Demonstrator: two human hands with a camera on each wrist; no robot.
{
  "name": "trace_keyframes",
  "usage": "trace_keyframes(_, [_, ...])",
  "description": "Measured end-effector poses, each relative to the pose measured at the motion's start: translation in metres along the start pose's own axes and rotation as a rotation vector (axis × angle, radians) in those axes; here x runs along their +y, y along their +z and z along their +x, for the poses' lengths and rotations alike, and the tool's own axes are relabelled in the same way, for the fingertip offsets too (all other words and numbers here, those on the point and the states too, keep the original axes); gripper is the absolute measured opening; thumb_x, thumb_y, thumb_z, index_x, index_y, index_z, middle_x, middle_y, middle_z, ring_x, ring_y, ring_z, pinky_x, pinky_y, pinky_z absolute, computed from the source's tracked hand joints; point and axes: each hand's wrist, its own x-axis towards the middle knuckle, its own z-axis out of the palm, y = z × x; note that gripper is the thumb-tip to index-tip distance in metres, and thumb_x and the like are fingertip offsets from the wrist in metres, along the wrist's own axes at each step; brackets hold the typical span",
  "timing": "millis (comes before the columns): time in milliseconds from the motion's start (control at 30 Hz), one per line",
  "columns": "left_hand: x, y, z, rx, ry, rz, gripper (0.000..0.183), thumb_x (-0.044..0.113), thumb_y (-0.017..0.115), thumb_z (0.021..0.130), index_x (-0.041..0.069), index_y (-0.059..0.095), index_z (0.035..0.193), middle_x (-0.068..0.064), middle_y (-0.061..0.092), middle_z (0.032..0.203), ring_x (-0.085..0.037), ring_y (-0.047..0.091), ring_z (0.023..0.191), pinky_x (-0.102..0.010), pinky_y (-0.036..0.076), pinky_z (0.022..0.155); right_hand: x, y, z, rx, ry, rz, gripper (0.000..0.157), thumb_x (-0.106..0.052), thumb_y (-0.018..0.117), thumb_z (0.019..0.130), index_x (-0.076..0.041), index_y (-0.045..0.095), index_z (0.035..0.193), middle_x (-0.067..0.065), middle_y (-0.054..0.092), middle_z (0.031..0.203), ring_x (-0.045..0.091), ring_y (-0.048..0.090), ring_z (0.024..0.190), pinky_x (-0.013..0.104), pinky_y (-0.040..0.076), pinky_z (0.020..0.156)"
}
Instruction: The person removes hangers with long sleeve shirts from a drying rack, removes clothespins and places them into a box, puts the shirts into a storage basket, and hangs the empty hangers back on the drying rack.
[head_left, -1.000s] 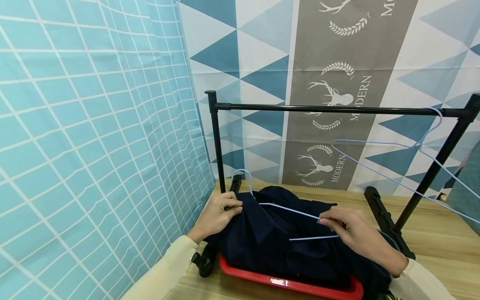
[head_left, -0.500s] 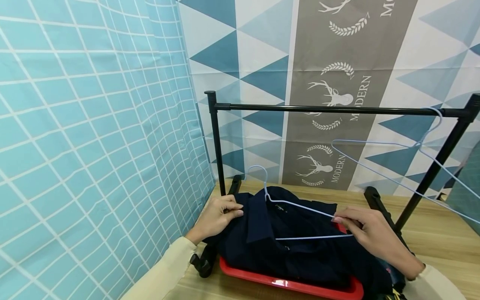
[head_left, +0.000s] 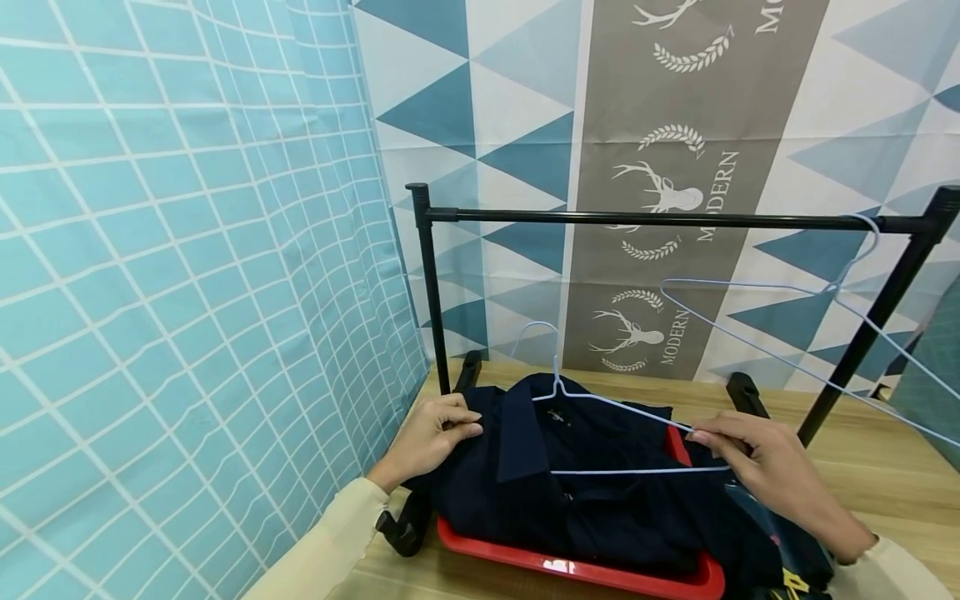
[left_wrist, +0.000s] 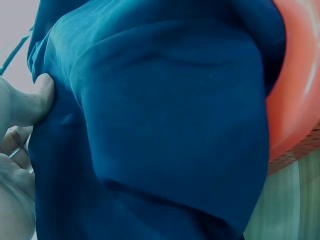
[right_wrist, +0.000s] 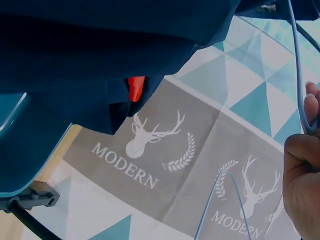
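A dark navy collared shirt lies bunched over a red basket. My left hand pinches the shirt's left part between thumb and fingers; in the left wrist view the thumb of that hand presses on the cloth. My right hand pinches the right end of a pale blue wire hanger. The hanger's hook stands up above the collar, and its left end is hidden inside the shirt. In the right wrist view, the right fingers curl at the hanger wire's bend.
A black clothes rack stands behind the basket, its feet on the wooden surface. A second blue hanger hangs at the bar's right end. Below my right hand is a teal container with dark cloth near it.
My right hand has moved right with the hanger, whose hook now stands farther right and higher above the collar. My left hand keeps its pinch on the shirt in nearly the same place.
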Motion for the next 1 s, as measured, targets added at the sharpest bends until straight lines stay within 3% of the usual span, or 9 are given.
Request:
trace_keyframes(400, [-0.013,0.003,-0.003,0.044,0.067,-0.001,0.014,0.005,0.077,0.091,0.004,0.082,0.104,0.009,0.059,0.076,-0.005,0.054,0.065,-0.025,0.049,0.061,0.014,-0.011,-0.011,0.019,0.048,-0.024,0.036,0.011,0.083,0.076,-0.018,0.079,0.096,-0.016,0.056,0.075,-0.001,0.041,0.058,0.018,0.030,0.051])
trace_keyframes(633, [-0.016,0.001,-0.007,0.077,0.008,0.035,0.013,0.005,0.078,0.091,0.006,0.083,0.102,0.011,0.061,0.079,-0.004,0.055,0.064,-0.025,0.049,0.060,0.020,-0.017,-0.015,0.017,0.074,-0.050,0.031,0.009,0.083,0.077,-0.017,0.079,0.094,-0.015,0.055,0.073,-0.001,0.041,0.059,0.019,0.030,0.051])
trace_keyframes(1000, [-0.018,0.002,-0.010,0.066,-0.137,0.063,0.014,0.012,0.077,0.093,0.010,0.083,0.106,0.011,0.064,0.083,-0.007,0.059,0.070,-0.027,0.051,0.063,0.023,-0.025,-0.023,0.016,0.137,-0.061,0.027,0.008,0.080,0.082,-0.012,0.080,0.099,-0.016,0.059,0.076,0.001,0.042,0.059,0.020,0.031,0.052])
